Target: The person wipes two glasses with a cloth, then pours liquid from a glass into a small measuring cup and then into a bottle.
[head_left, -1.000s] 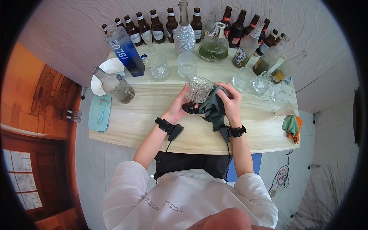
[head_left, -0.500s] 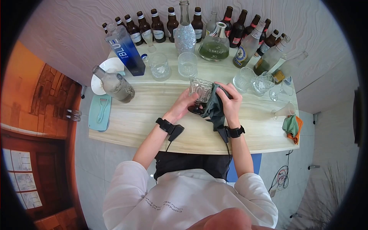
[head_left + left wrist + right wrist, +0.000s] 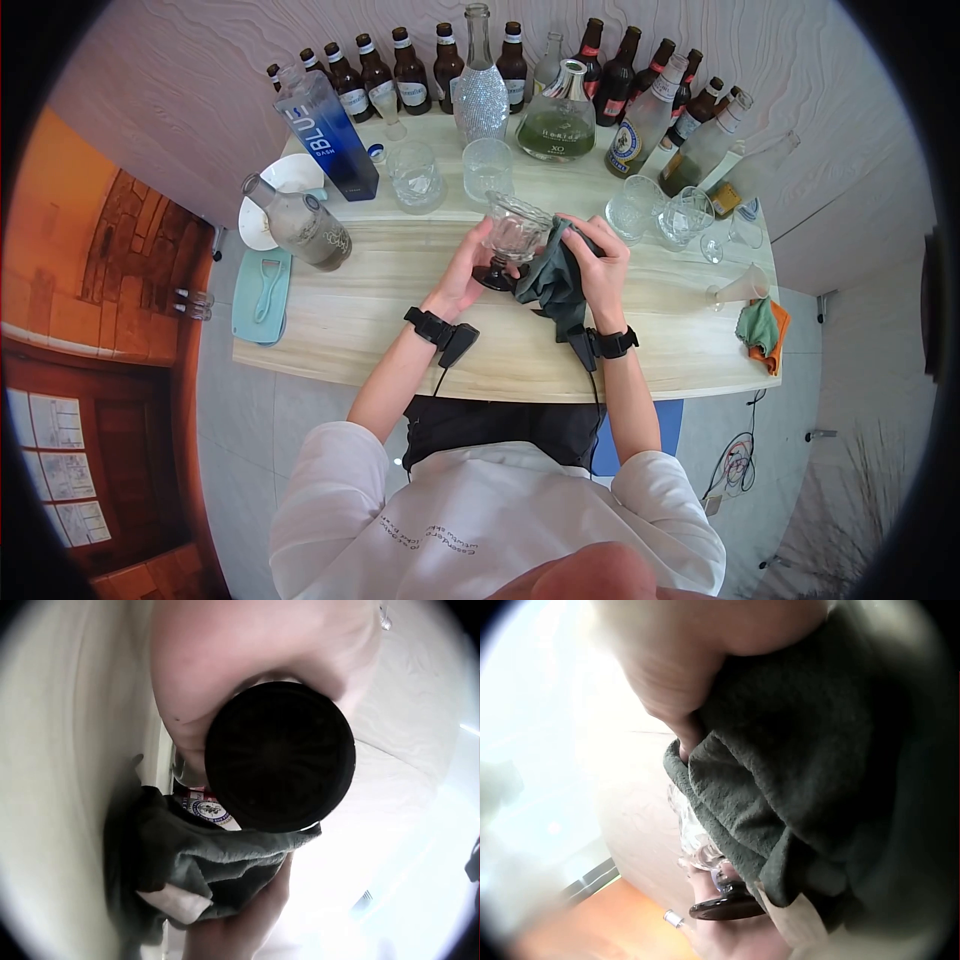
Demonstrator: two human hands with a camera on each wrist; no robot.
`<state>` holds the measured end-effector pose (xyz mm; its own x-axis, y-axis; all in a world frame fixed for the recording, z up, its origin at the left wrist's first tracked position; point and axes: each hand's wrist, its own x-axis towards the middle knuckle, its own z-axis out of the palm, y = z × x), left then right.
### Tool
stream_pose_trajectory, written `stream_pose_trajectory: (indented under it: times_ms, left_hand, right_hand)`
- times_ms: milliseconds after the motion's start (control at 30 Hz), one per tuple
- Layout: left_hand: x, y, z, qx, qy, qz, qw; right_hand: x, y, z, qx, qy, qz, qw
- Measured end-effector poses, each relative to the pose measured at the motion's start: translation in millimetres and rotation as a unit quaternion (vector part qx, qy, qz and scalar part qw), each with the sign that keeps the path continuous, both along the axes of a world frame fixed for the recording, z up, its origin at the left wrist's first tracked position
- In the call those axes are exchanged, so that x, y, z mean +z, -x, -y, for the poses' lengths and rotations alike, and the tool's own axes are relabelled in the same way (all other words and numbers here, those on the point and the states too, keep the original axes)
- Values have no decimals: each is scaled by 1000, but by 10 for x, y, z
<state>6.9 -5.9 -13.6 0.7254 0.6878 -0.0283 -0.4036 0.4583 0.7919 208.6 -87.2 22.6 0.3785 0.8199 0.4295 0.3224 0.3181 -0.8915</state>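
Note:
A clear patterned goblet (image 3: 516,228) with a dark foot (image 3: 494,277) tilts above the table, in the left hand (image 3: 462,275), whose fingers curl round it. The right hand (image 3: 603,270) pinches a dark green cloth (image 3: 556,275) against the goblet's right side. In the left wrist view the round dark foot (image 3: 280,757) faces the camera and hides much of the goblet; the cloth (image 3: 217,862) lies below it. The right wrist view has the cloth (image 3: 780,765) bunched under the right hand (image 3: 697,652), with the goblet (image 3: 697,840) partly behind it.
Brown bottles (image 3: 410,75) line the back. Nearer stand a blue bottle (image 3: 335,145), a grey bottle (image 3: 300,228), a green-filled decanter (image 3: 558,125) and several glasses (image 3: 488,170). A peeler lies on a light-blue board (image 3: 247,300) at left; folded cloths (image 3: 762,335) lie at right.
The goblet has shifted slightly left and up since half a second ago, and its bowl leans differently. The left fingers have changed position on it; the right hand still holds the cloth.

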Motion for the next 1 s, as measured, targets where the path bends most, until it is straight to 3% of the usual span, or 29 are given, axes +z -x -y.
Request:
stream_pose_trajectory:
  times_ms: [133,233,433,733,833,1000]
  left_hand:
    - [78,6,15,-23,29,-4,999]
    - [-128,-7,-64,-43,31,8,999]
    - [66,-111,75,43,-3,-44,998]
    - [-44,-55,1,-26,29,-26,999]
    - [-61,-48,46,-8,-106,-44,993]
    - [4,-72,46,25,-96,-73,992]
  right_hand:
    - [4,3,-7,20,4,-19,1000]
    - [-4,-9,6,19,8,-17,1000]
    - [35,6,25,21,-10,-16,1000]
    - [11,-1,22,26,-16,13,999]
    - [24,12,22,19,-18,13,1000]
    - [27,17,31,22,-17,21,999]
